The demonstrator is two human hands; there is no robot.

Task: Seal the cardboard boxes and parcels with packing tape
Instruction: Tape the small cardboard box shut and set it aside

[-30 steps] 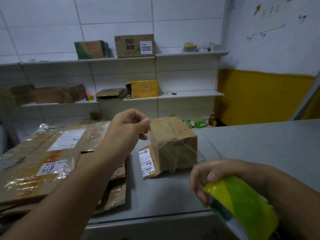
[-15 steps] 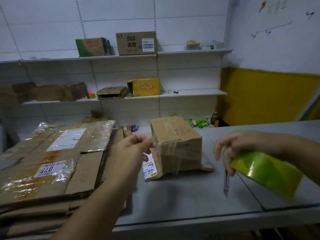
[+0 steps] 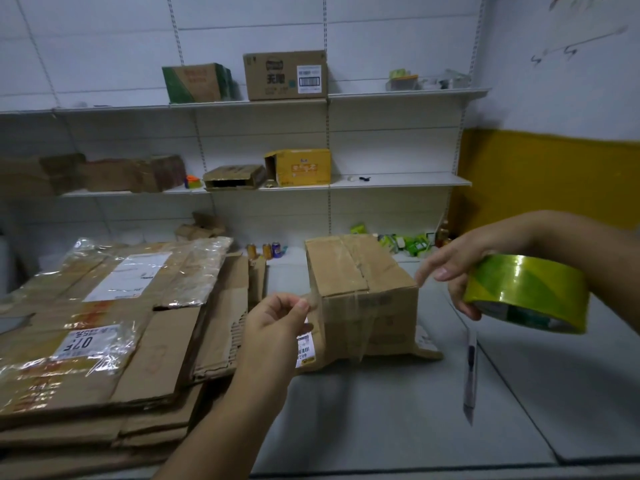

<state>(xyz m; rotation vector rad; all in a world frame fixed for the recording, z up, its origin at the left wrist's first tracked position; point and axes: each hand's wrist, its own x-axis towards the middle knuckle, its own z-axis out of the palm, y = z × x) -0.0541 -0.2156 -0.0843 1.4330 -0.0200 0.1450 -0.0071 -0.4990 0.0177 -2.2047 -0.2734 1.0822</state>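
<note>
Nearest, the left hand (image 3: 277, 323) has its fingers (image 3: 299, 306) pinched together on the end of a strip of clear tape (image 3: 341, 327), which runs rightward from the pinch across the near face of the cardboard box (image 3: 363, 289). The box stands on the grey counter (image 3: 381, 427), just beyond those fingers. The right hand (image 3: 460, 271), off to the box's right, grips a green-and-yellow tape roll (image 3: 526, 292); its fingers are curled round the roll, the forefinger stretched toward the box's corner. A slim cutter (image 3: 470, 375) hangs below that hand, though how it is held is hidden. Left of the pinching fingers lies a stack of flattened cartons (image 3: 104, 341) with labels and crinkled film, its edge close against the box's left side. Past the box, small cans (image 3: 266, 250) stand at the counter's back. Farther off, white wall shelves (image 3: 398, 183) carry a yellow box (image 3: 301, 166), a brown box (image 3: 285, 76) and a green box (image 3: 195, 83). A yellow band of wall (image 3: 554, 174) rises beyond the right fingers.
</note>
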